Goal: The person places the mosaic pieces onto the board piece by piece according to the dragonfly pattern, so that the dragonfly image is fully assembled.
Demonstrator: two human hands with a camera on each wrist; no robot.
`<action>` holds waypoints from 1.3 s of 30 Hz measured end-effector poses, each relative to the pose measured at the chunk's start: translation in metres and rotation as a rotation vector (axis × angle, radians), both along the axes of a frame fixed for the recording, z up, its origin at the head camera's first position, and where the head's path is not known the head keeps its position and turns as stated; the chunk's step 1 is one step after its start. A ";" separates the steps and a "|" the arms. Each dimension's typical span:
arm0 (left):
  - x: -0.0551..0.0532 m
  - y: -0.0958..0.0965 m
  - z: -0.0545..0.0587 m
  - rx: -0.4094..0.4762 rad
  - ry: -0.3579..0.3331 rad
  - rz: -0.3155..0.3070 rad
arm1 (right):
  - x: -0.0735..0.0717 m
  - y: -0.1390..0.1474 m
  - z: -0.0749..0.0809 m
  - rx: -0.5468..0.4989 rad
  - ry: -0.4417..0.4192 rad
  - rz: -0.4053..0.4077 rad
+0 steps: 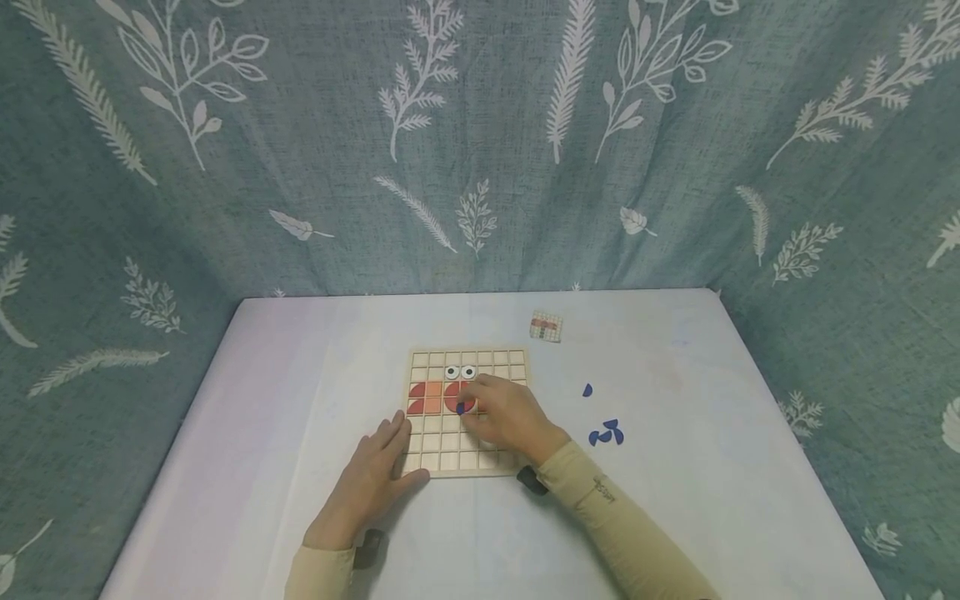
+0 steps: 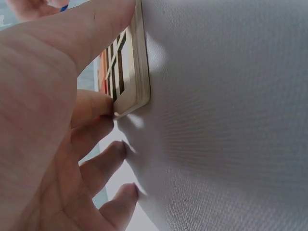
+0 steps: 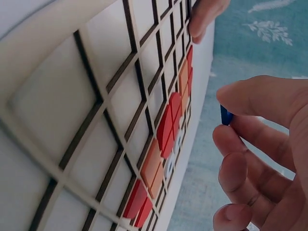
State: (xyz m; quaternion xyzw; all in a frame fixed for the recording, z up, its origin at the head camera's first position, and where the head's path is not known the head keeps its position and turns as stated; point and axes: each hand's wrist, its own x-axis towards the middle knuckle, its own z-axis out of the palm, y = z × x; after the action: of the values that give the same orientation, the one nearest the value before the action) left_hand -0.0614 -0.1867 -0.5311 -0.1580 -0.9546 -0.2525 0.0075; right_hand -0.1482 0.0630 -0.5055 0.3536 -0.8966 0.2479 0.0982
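A wooden grid board (image 1: 450, 463) lies on the table. On it are a red circle of quarter pieces (image 1: 452, 392), orange squares (image 1: 432, 398), red quarter pieces (image 1: 416, 406) and two eye pieces (image 1: 460, 372). My left hand (image 1: 370, 483) rests at the board's near left corner, fingers extended, touching its edge. Above the red circle, my right hand (image 1: 510, 414) pinches a small blue half-round piece (image 3: 225, 115) between thumb and index finger. More orange pieces (image 3: 152, 166) and red pieces (image 3: 137, 202) on the board's right show in the right wrist view; the hand covers them in the head view.
Several blue half-round pieces (image 1: 606, 436) lie right of the board, with a single blue piece (image 1: 587, 390) farther back. A small card with a grid picture (image 1: 546, 327) lies behind the board's right side. A patterned curtain (image 1: 480, 167) surrounds the white table (image 1: 337, 333).
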 end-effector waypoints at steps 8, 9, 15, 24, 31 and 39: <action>0.001 -0.001 -0.001 -0.005 0.016 -0.005 | 0.001 -0.016 -0.004 0.047 -0.014 0.044; 0.001 -0.001 -0.002 -0.002 0.018 -0.005 | 0.001 -0.018 -0.004 0.054 -0.007 0.050; 0.000 -0.001 -0.002 -0.001 0.017 -0.009 | 0.001 -0.023 -0.006 0.108 -0.043 0.045; 0.000 -0.001 -0.002 -0.024 0.010 0.000 | 0.003 -0.020 -0.012 0.114 -0.059 0.024; 0.000 -0.001 -0.001 -0.014 0.018 -0.003 | 0.002 -0.020 -0.012 0.108 -0.052 0.022; -0.001 -0.002 -0.002 -0.006 0.007 -0.002 | 0.001 -0.021 -0.013 0.126 -0.065 0.023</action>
State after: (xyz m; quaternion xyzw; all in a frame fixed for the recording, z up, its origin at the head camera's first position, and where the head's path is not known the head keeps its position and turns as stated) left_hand -0.0620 -0.1885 -0.5336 -0.1597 -0.9552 -0.2491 0.0101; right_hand -0.1471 0.0424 -0.5181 0.3609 -0.9091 0.2036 0.0436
